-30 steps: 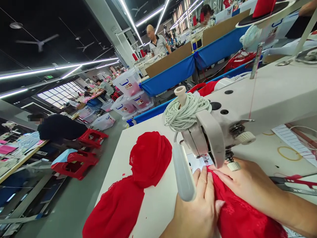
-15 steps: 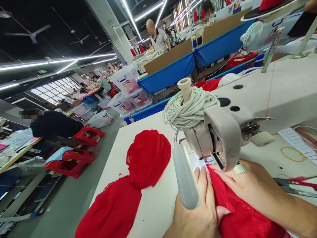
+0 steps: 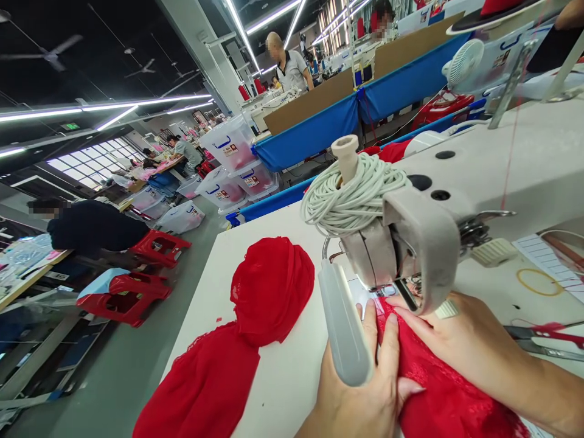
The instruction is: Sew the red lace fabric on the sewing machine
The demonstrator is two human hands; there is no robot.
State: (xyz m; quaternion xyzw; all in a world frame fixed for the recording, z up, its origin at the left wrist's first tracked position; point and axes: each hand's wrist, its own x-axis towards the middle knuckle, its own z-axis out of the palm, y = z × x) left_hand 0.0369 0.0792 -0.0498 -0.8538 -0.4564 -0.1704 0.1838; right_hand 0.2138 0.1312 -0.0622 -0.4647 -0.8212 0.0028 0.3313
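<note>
A piece of red lace fabric (image 3: 435, 383) lies under the needle area of a sewing machine (image 3: 378, 255) and runs toward me. My left hand (image 3: 360, 377) rests flat on its left edge, fingers stretched toward the presser foot and spread apart, thumb on the cloth. A grey plate-like guard (image 3: 344, 328) on the machine hides part of this hand. My right hand (image 3: 460, 331) grips the fabric's right side close to the needle, thumb along the lace; its other fingertips are partly hidden behind the machine head.
Red fabric pieces (image 3: 274, 292) lie at left on the white table (image 3: 283, 389). Scissors (image 3: 542, 337) lie at right, near a yellow ring (image 3: 541, 281). Coiled pale cord (image 3: 356, 191) hangs on the machine. Beyond are plastic bins (image 3: 230, 146), red stools (image 3: 125, 298) and other people working.
The left fingers have spread apart, and the index finger has shifted onto the red fabric. The right hand stays beside the needle. The view has shifted slightly.
</note>
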